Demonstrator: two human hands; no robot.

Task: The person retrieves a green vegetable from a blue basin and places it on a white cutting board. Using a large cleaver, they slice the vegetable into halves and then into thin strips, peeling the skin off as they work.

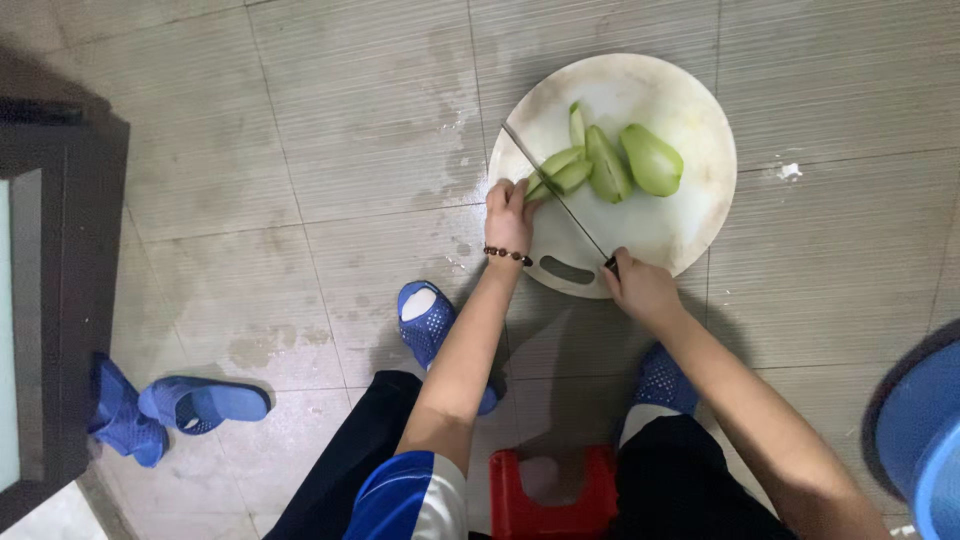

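On the round white cutting board on the tiled floor, the left hand pins green gourd pieces while the right hand clenches the knife slicing them.

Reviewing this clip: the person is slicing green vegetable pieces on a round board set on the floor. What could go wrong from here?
The left hand pins a green slice right beside the knife blade, so a slip could nick the fingers. The round cutting board lies on a tiled floor with wet patches and might slide under pressure. The right hand grips the handle at the board's edge, giving perhaps less control over the long blade.
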